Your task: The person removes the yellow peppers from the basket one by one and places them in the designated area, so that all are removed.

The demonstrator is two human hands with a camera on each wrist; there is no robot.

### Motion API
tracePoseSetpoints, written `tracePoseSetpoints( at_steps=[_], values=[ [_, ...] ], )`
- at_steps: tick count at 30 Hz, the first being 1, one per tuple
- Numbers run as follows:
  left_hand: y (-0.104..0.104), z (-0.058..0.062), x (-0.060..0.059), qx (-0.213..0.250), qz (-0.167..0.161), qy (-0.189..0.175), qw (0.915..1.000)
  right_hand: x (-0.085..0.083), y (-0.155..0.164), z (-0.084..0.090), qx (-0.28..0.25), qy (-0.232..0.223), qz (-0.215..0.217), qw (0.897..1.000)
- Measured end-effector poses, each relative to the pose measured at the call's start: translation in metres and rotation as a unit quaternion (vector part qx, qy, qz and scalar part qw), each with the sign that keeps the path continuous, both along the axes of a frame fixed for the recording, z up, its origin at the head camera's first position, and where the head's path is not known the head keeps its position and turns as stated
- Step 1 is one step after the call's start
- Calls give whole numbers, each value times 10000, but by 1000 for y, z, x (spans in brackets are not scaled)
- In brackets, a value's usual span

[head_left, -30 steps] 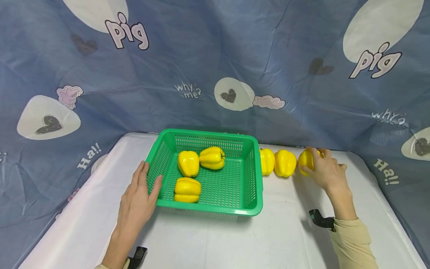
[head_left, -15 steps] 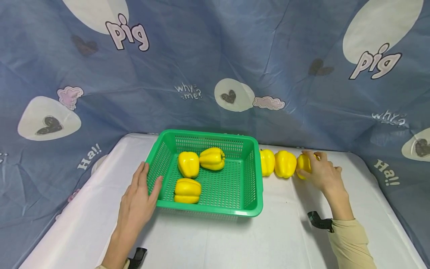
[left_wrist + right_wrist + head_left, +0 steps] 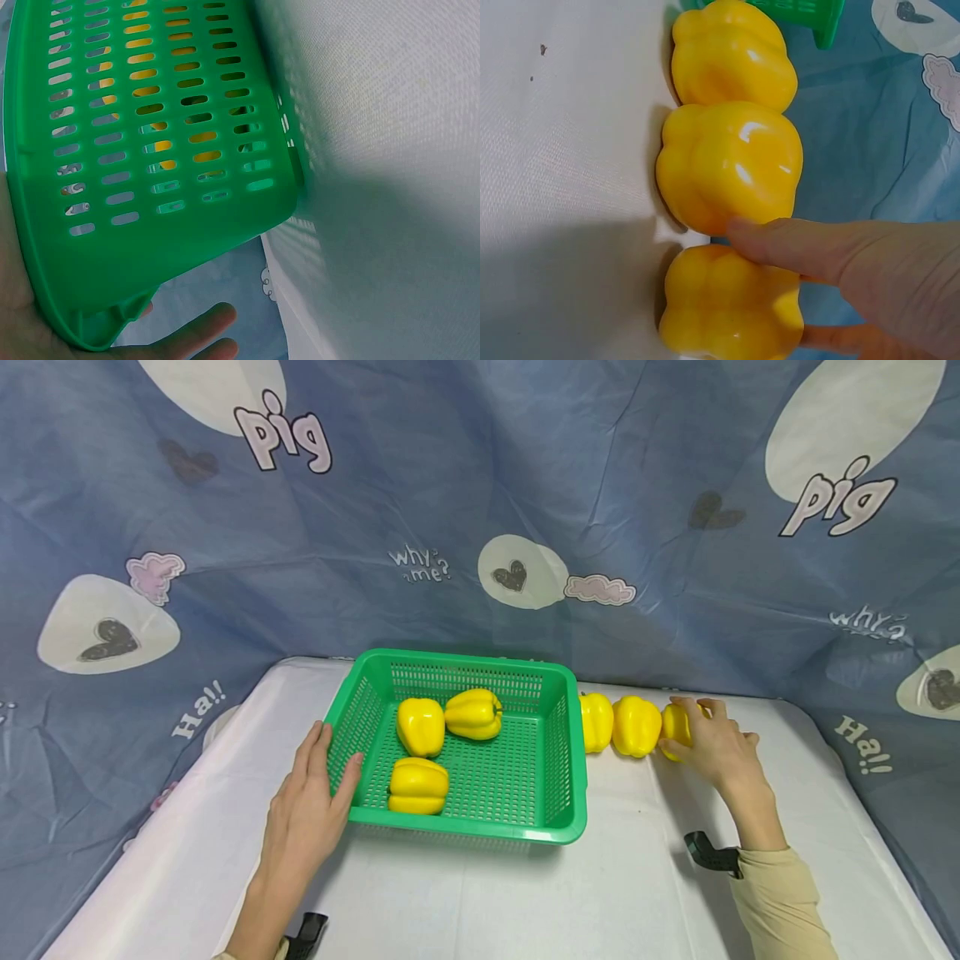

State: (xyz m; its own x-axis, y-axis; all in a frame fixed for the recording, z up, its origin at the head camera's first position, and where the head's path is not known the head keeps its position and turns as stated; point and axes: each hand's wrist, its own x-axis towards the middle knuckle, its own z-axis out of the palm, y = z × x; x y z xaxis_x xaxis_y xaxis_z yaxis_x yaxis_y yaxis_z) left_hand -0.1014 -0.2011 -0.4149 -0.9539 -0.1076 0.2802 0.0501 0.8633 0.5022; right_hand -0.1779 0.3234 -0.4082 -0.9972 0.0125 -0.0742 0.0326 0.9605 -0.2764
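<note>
Right hand [image 3: 712, 739] curled round the outermost yellow pepper [image 3: 675, 731], third in a row on the worktop [image 3: 480, 893] right of the green basket [image 3: 525, 835]; left hand [image 3: 307, 810] flat, fingers straight against the basket's left wall. Risk: that pepper touches the middle pepper [image 3: 636, 725], so a careless lift may roll the row. Right wrist view alone shows this contact and a finger [image 3: 795, 244] lying across both; head view alone shows three peppers inside the basket.
</note>
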Motion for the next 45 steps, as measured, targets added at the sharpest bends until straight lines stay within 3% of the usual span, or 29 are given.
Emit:
tracePoseSetpoints(
  at_steps=[15, 29, 45],
  values=[
    [-1, 0, 1, -7, 30, -16, 10000, 4, -2, 2, -84, -96, 74, 9999],
    [0, 0, 1, -22, -20, 59, 10000, 11, 0, 16, -254, -45, 109, 9996],
    [0, -1, 1, -5, -5, 53, 10000, 24, -49, 33, -132, 766, 544, 9955]
  ],
)
